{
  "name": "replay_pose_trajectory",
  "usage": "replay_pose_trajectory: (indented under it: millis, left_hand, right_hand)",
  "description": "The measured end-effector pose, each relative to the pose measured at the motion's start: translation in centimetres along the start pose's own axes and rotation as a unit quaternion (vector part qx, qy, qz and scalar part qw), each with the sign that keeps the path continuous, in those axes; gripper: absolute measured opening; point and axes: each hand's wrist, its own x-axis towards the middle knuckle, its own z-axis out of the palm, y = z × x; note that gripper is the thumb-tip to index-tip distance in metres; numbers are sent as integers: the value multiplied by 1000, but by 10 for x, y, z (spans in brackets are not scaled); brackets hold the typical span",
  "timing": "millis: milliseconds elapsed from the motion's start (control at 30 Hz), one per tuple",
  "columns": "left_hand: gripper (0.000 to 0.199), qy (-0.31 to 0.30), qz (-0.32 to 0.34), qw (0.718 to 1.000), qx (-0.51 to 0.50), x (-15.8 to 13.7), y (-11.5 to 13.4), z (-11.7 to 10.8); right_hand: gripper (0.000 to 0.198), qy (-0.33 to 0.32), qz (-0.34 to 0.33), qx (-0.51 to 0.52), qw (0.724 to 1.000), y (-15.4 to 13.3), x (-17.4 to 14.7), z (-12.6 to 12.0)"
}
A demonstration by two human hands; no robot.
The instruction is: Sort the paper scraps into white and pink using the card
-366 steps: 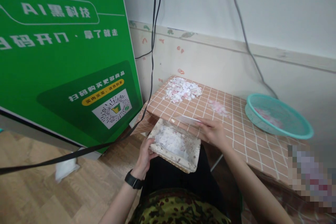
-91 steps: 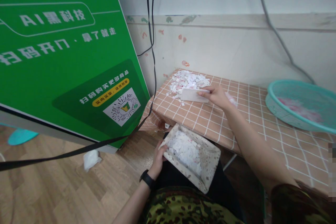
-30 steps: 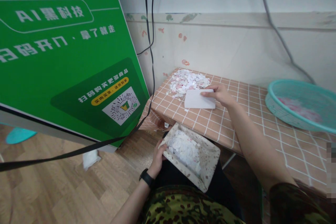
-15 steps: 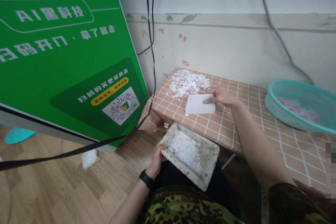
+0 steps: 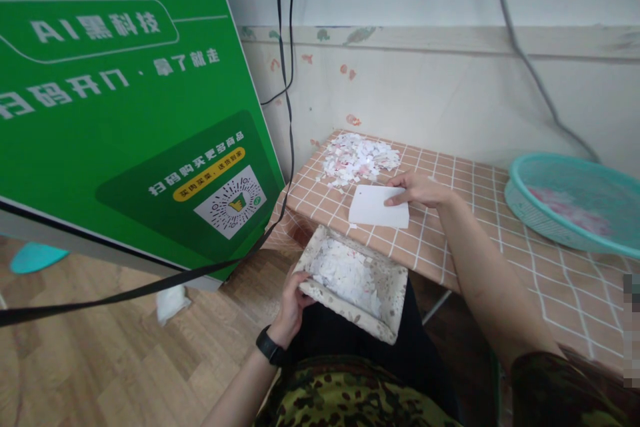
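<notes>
Head view: right hand, nearly closed, pinches a white card; left hand, curled, grips a speckled tray.

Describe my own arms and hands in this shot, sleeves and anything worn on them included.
Your left hand and right hand are both ungloved. A black, watch-like band circles the left wrist; nothing is visible on the right wrist. A dark camouflage-patterned sleeve covers the upper right arm, leaving that forearm bare. The left forearm is bare too, and its sleeve isn't visible.
</notes>
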Motion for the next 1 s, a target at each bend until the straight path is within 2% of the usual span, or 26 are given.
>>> replay_pose_trajectory:
  millis: [200, 367, 567, 800, 1000]
  left_hand:
    - [37, 5, -14, 1000, -1, -2, 4, 3]
    - [33, 8, -15, 1000, -1, -2, 6, 3]
    - [33, 4, -13, 1000, -5, -2, 7, 3]
    - [33, 6, -12, 1000, -5, -3, 6, 3]
    - [37, 7, -15, 1000, -4, -3, 7, 3]
  right_hand:
    - [29, 17, 15, 66, 998, 2, -1, -1]
    - [24, -14, 24, 41, 999, 1, -2, -2]
    - [30, -7, 41, 69, 997, 3, -3, -5]
    - [32, -38, 58, 63, 996, 5, -1, -3]
    - [31, 19, 44, 53, 997, 1, -4, -7]
